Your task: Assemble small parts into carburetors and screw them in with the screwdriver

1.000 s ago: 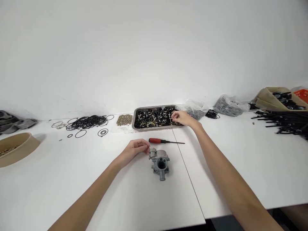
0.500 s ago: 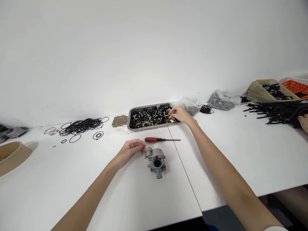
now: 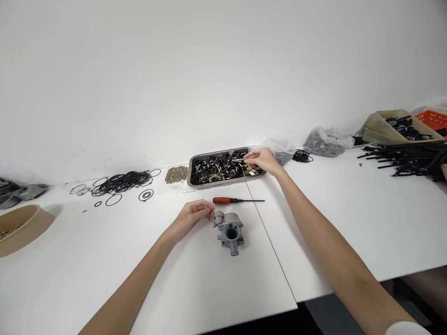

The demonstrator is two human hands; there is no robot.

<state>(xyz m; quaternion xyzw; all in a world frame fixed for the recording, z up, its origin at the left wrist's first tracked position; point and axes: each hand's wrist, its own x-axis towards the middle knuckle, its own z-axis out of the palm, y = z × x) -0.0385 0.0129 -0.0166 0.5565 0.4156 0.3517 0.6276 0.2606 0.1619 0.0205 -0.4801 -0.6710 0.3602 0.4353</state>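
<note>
A grey metal carburetor (image 3: pixel 232 234) stands on the white table in front of me. Just left of it my left hand (image 3: pixel 196 215) rests with loosely curled fingers, a gap showing between thumb and forefinger; the fingertips are at its edge, and whether they touch cannot be told. My right hand (image 3: pixel 263 160) is over the right end of a metal tray (image 3: pixel 226 183) full of small black and brass-coloured parts. Its thumb and fingers pinch a thin brass-coloured part (image 3: pixel 240 160), mostly hidden. Between tray and carburetor lies a screwdriver (image 3: pixel 223 200) with a red and black handle.
Black rubber rings (image 3: pixel 122 182) and a pile of small brass pieces (image 3: pixel 176 174) lie left of the tray. A beige bowl (image 3: pixel 38 222) is at far left. Plastic bags (image 3: pixel 328 142), black tubes (image 3: pixel 415 158) and a beige bin (image 3: pixel 375 125) stand right, by another person's hand.
My right hand has risen slightly from the tray's parts with its fingers still pinched. The left hand, carburetor and screwdriver keep their places; the whole view has shifted slightly.
</note>
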